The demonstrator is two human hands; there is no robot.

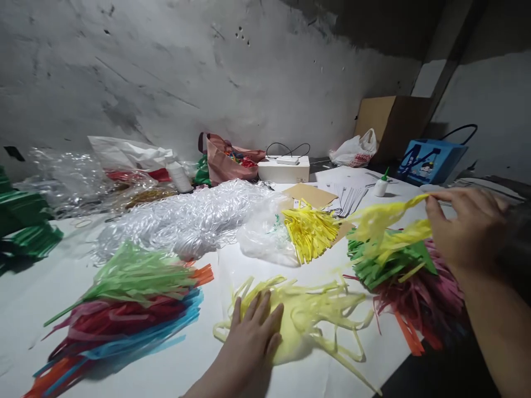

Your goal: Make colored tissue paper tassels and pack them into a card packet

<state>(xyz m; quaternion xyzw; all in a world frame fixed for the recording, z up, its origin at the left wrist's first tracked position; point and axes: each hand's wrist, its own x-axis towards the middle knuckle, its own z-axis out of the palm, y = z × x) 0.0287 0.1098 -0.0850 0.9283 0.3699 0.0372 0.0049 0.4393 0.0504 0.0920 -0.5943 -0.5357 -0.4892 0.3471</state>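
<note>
Pale yellow fringed tissue paper [298, 320] lies spread on the white table, its strips fanning out on both sides. My left hand [255, 329] rests flat on its left part with the fingers spread. At the right, my right hand [468, 226] pinches one end of a twisted yellow tissue tassel [385, 221], whose loose strips hang blurred to the left. Under that tassel sits a pile of green fringe [369, 262] and dark pink fringe [431, 282]. A bright yellow fringe bundle [311, 232] lies beyond the pale sheet.
Light green tassels [141, 273] top a stack of red, blue and orange ones at left. White shiny cord [186, 218] lies behind, beside a clear plastic bag [265, 237]. A glue bottle [380, 186], blue bag [431, 160] and cardboard box [390, 124] stand back right.
</note>
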